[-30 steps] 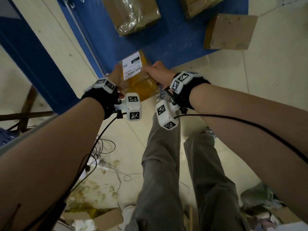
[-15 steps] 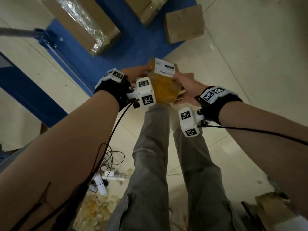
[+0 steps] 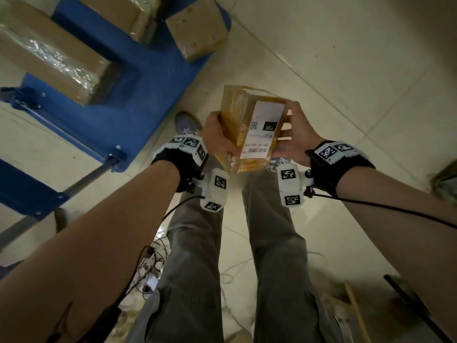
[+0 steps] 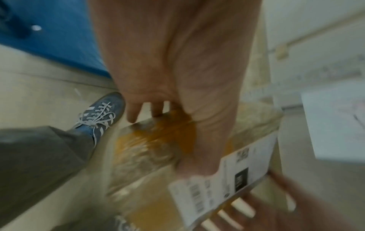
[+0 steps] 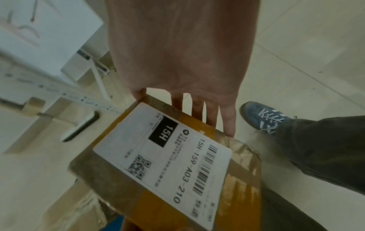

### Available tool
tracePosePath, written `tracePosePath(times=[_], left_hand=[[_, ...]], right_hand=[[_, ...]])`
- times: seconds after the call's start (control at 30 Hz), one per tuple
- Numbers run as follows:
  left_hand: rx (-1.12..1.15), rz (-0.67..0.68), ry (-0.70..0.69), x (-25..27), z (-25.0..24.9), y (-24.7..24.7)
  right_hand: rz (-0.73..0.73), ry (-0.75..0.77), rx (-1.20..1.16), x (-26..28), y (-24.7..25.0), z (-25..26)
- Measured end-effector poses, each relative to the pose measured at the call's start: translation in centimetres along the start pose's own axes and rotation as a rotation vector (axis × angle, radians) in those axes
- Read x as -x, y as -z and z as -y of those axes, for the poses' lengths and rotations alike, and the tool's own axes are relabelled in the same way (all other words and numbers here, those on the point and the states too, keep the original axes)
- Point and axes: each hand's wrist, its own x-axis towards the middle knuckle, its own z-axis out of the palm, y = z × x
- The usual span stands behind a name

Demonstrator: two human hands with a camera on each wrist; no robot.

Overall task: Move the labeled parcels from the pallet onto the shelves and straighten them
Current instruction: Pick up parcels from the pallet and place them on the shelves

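Observation:
I hold a small yellow-taped parcel (image 3: 243, 127) between both hands, above my legs and the floor. Its white label (image 3: 262, 129) reads 15H and 159-A03-210, clearest in the right wrist view on the label (image 5: 164, 157). My left hand (image 3: 217, 137) grips the parcel's left side, thumb on the front face near the label's lower corner. My right hand (image 3: 294, 134) grips the right side, fingers wrapped behind it. In the left wrist view the parcel (image 4: 154, 150) is blurred under my left hand (image 4: 177, 93). My right hand (image 5: 183, 87) fills the top of its wrist view.
The blue pallet (image 3: 138, 70) lies at upper left with film-wrapped brown boxes (image 3: 52, 53) and a smaller cardboard box (image 3: 197, 30) on it. A blue metal frame (image 3: 29, 191) stands at left. Cables (image 3: 153, 258) and cardboard scraps lie behind my feet. Pale tiled floor spreads to the right.
The parcel has come away from the pallet and turned, so its label now runs lengthwise toward me. My view has swung right, and the pallet has slid to the upper left.

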Motion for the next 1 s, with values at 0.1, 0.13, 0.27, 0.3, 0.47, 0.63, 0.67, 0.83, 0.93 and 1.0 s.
tracePosePath(times=[0.1, 0.13, 0.27, 0.3, 0.47, 0.63, 0.67, 0.83, 0.93, 1.0], left_hand=[[-0.092, -0.049, -0.137, -0.7, 0.5, -2.7], [-0.127, -0.066, -0.170, -0.9, 0.8, -3.2], [-0.212, -0.127, -0.322, -1.0, 1.4, -5.6], [-0.235, -0.152, -0.371, -1.2, 1.6, -6.2], [-0.345, -0.231, -0.487, -1.5, 1.0, -8.1], [-0.421, -0.244, -0.519, -1.4, 0.0, -9.1], [-0.439, -0.248, -0.530, -1.4, -0.3, -9.3], [-0.505, -0.275, -0.585, -1.8, -1.9, -10.0], [-0.535, -0.257, -0.617, -1.6, -2.8, -10.4], [-0.557, -0.249, -0.636, -1.3, -3.4, -10.6]], right_hand=[[0.003, -0.064, -0.182, 0.1, 2.6, -0.7], [0.015, -0.079, -0.216, 0.2, 3.3, -0.9], [0.078, -0.096, -0.224, 0.2, 6.2, -2.1], [0.090, -0.094, -0.205, 0.2, 6.7, -2.5], [0.093, -0.110, -0.140, -0.1, 8.0, -4.0], [0.152, -0.129, -0.186, -0.5, 10.0, -5.0], [0.197, -0.138, -0.217, -0.5, 10.4, -5.2], [0.319, -0.168, -0.365, -0.1, 12.0, -5.7], [0.336, -0.142, -0.402, 0.4, 12.8, -5.8], [0.348, -0.123, -0.414, 0.2, 13.6, -6.3]])
